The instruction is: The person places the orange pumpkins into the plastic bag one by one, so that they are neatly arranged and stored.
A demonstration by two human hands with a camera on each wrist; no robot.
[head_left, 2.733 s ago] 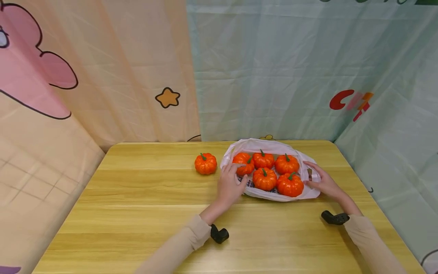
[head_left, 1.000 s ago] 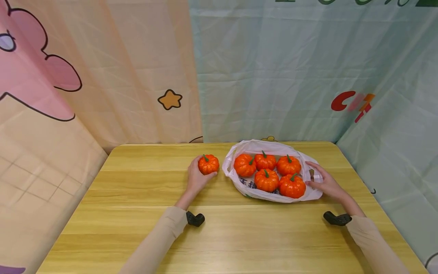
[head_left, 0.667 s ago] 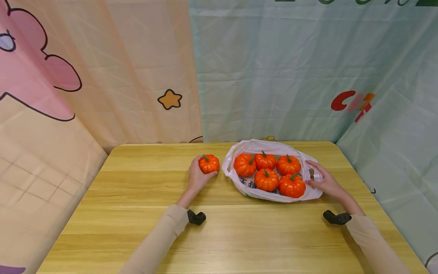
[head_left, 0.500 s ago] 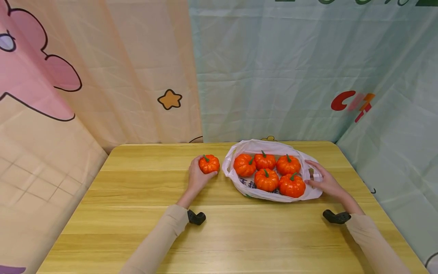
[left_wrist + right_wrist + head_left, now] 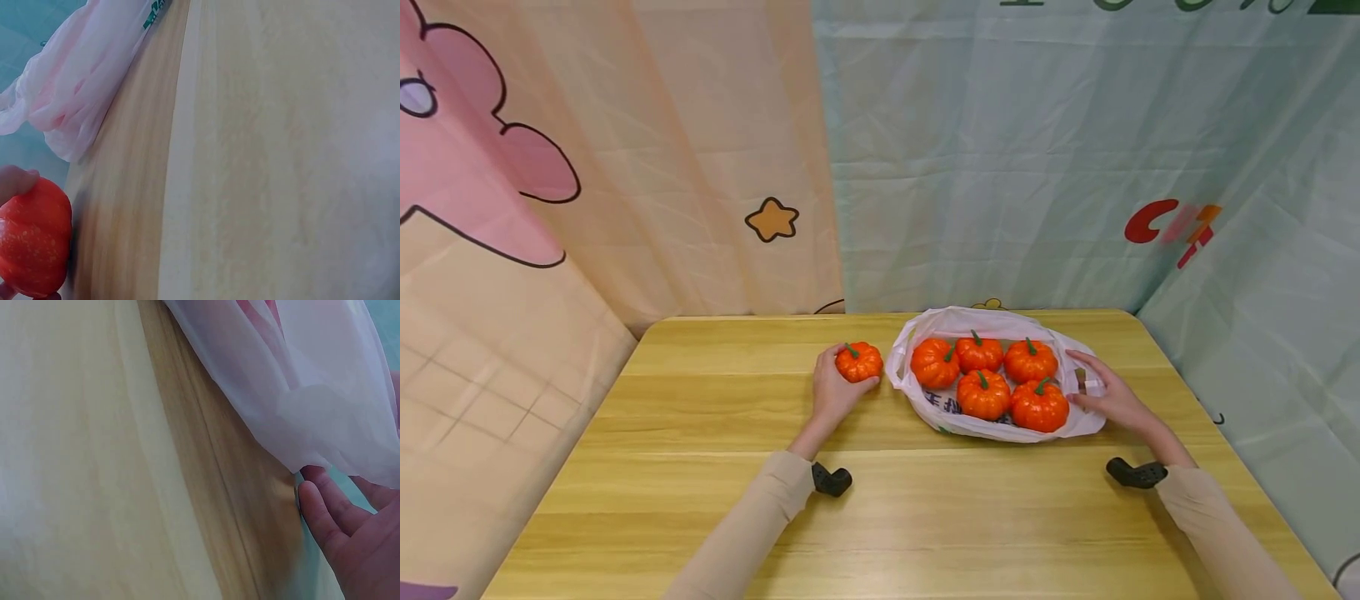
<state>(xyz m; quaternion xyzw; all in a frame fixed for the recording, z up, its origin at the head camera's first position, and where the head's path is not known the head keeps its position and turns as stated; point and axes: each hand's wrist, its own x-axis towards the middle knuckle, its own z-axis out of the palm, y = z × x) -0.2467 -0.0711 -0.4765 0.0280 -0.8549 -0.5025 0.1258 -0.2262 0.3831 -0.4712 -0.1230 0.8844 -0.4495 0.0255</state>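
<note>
My left hand (image 5: 835,392) holds a small orange pumpkin (image 5: 860,362) with a green stem, fingers around its far left side and thumb at the front. In the left wrist view that pumpkin (image 5: 37,240) sits low at the left, close over the tabletop. Just to its right lies an open white plastic bag (image 5: 962,317) with several more pumpkins (image 5: 983,395) inside. At the bag's right end, my right hand (image 5: 1116,406) holds the rim between thumb and fingers. Part of those fingers is hidden behind the plastic (image 5: 337,434) in the right wrist view.
Everything rests on a light wooden table (image 5: 925,517). Printed curtains (image 5: 1037,167) hang along its back and sides. Black curved pieces (image 5: 832,481) show at both wrists, by the beige sleeves.
Since the oldest frame, my left hand has left the bag's left side, moved left and taken hold of the lone pumpkin. Over the last second both hands stay almost still.
</note>
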